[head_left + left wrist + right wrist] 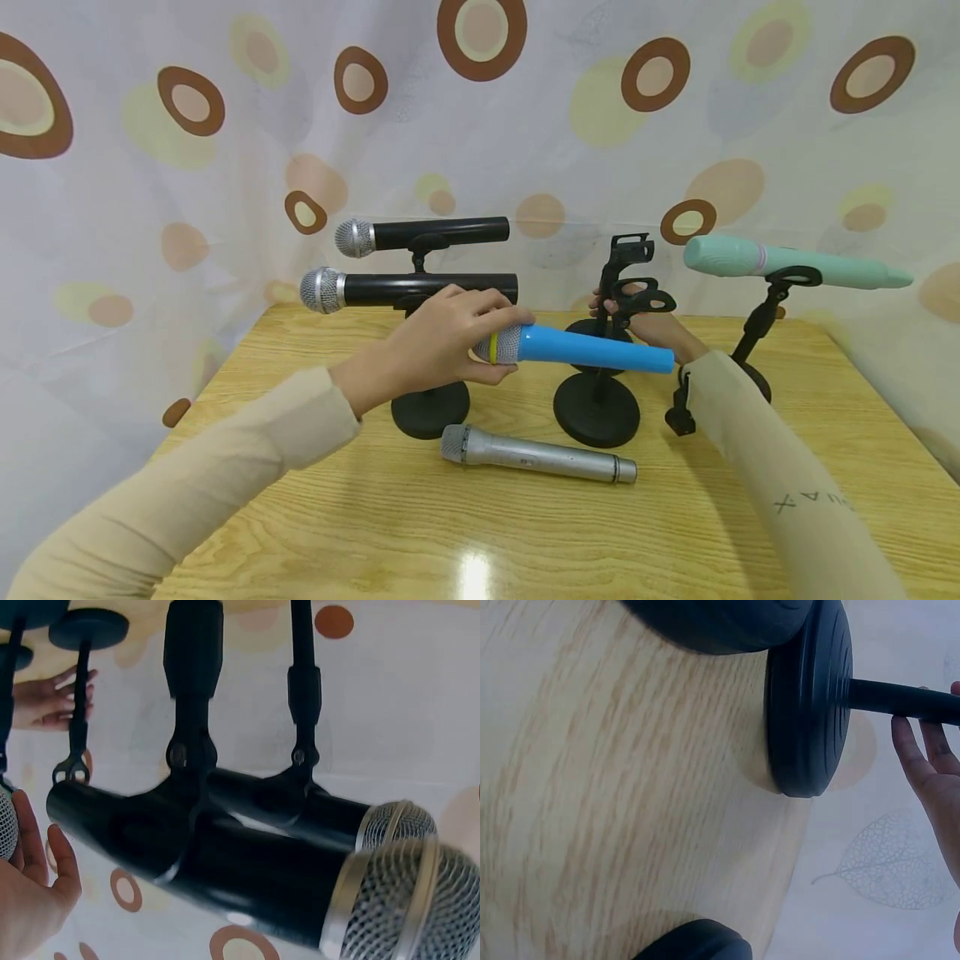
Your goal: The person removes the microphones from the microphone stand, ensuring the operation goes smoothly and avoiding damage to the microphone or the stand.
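Note:
My left hand (450,337) grips a blue microphone (600,348) by its mesh head, which has a yellow ring. The blue handle points right, level in front of two black microphone stands with bare clips. At the rear stand (632,250), my right hand (656,327) holds the pole, with fingertips around it in the right wrist view (941,787). The front stand's round base (597,412) stands nearer me, its pole partly hidden by the blue handle. Lying on the table in front is a silver microphone (540,458).
Two black microphones with silver heads, one behind (450,232) and one nearer (375,289), rest on stands at left. A mint-green microphone (817,265) sits on a stand at right, partly behind my right sleeve. A patterned cloth (480,150) hangs behind the wooden table (360,517).

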The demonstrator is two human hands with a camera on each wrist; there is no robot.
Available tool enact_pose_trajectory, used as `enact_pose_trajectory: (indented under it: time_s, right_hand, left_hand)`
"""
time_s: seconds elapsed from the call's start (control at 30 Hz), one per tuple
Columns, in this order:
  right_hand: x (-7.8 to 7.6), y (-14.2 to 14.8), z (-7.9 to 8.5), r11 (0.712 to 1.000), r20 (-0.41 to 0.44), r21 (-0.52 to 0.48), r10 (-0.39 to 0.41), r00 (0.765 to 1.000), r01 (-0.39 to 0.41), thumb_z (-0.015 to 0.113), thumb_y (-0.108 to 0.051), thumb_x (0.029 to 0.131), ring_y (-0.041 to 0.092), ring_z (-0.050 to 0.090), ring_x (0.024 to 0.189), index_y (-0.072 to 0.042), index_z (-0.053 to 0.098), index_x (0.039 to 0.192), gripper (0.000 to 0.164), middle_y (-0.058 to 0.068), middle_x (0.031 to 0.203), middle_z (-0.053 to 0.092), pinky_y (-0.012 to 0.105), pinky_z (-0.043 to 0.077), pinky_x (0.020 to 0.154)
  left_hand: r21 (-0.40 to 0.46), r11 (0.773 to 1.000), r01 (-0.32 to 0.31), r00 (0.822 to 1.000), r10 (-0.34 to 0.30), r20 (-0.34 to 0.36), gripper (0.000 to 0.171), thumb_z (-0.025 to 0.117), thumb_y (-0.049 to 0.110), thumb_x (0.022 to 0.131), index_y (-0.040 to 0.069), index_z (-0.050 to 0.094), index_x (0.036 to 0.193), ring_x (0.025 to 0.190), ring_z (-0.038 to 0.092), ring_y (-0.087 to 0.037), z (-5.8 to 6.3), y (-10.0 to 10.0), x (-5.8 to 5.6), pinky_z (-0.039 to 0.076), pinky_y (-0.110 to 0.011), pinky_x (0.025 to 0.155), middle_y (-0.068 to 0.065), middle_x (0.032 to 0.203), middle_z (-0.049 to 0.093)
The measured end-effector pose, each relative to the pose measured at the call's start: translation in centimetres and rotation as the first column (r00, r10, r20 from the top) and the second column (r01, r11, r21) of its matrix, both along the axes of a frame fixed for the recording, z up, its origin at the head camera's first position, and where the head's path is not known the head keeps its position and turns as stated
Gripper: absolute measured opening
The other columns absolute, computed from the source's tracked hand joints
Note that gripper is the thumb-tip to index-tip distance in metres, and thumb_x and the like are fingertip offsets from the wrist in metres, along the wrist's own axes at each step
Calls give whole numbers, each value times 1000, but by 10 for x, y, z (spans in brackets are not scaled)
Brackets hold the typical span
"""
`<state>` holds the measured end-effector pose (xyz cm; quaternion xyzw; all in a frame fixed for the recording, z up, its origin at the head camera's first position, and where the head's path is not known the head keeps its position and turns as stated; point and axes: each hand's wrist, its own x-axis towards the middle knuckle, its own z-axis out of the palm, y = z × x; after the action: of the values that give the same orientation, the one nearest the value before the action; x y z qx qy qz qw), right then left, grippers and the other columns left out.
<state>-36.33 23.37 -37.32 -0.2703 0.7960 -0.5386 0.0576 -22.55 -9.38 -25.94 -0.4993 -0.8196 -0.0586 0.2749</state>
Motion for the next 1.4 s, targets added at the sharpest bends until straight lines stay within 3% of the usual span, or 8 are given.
enact_pose_trajectory:
  time_s: [0.03, 0.17, 0.47, 0.6, 0.8, 0.93, 1.17, 1.4]
  right_hand:
    - [6, -4, 5, 1000, 27, 5, -25, 999, 25, 45, -26, 97, 14, 56, 108, 1, 43, 127, 40, 5, 116, 57, 31, 44, 90]
    - [14, -8, 9, 999, 88, -44, -23, 996, 26, 40, -15, 98, 26, 51, 116, -4, 43, 126, 30, 15, 121, 53, 39, 43, 94]
    - [6, -7, -1, 996, 76, -48, -73, 994, 76, 44, -23, 97, 37, 44, 122, -5, 44, 128, 36, 18, 125, 53, 52, 35, 98]
    - [7, -7, 0, 993, 82, -17, -115, 990, 117, 43, -24, 97, 32, 48, 120, -2, 40, 131, 40, 22, 128, 50, 49, 37, 98]
    - [9, -8, 2, 980, 85, 34, -197, 977, 195, 42, -24, 98, 27, 50, 115, 1, 40, 129, 40, 21, 129, 48, 39, 42, 91]
    - [11, -6, 4, 974, 85, 72, -223, 971, 217, 42, -29, 97, 26, 48, 115, 0, 40, 130, 44, 22, 132, 44, 39, 40, 91]
    - [22, -2, 12, 963, 87, 91, -261, 961, 253, 44, -21, 96, -3, 51, 92, 2, 36, 134, 45, 12, 127, 41, 30, 45, 88]
    - [34, 7, 13, 967, -10, 71, -245, 970, 245, 46, -29, 96, -10, 49, 96, -2, 37, 136, 49, 6, 129, 45, 23, 47, 85]
  left_hand:
    - [-1, 1000, 0, 1000, 0, 10, 48, 69, 41, 76, 18, 59, 117, 87, 60, -11, -3, -1, 0, 46, -31, 73, 0, 104, 63]
    - [-11, 1000, -5, 998, 6, 55, 47, 69, 40, 76, 19, 58, 117, 89, 59, -10, -17, -3, -1, 46, -31, 73, 0, 106, 62]
    - [-48, 997, -60, 990, 65, 124, 48, 69, 40, 76, 20, 57, 118, 83, 60, -9, -46, -10, -4, 49, -31, 74, 1, 103, 61]
    - [-65, 995, -78, 979, 89, 183, 48, 69, 39, 77, 20, 56, 119, 83, 59, -9, -61, -12, -7, 49, -31, 74, 0, 105, 61]
    - [-121, 984, -130, 948, 159, 276, 46, 65, 41, 81, 22, 55, 122, 87, 57, -10, -83, -15, -9, 48, -32, 74, 0, 106, 60]
    - [-143, 977, -157, 928, 196, 317, 47, 65, 42, 81, 22, 54, 122, 89, 57, -10, -95, -17, -10, 48, -32, 73, 0, 107, 60]
    - [-151, 972, -182, 896, 227, 381, 48, 66, 41, 81, 22, 54, 123, 90, 57, -11, -107, -20, -13, 47, -33, 71, -1, 109, 60]
    - [-158, 971, -181, 863, 234, 447, 49, 65, 41, 82, 22, 53, 125, 94, 57, -13, -114, -21, -18, 48, -31, 73, -2, 113, 59]
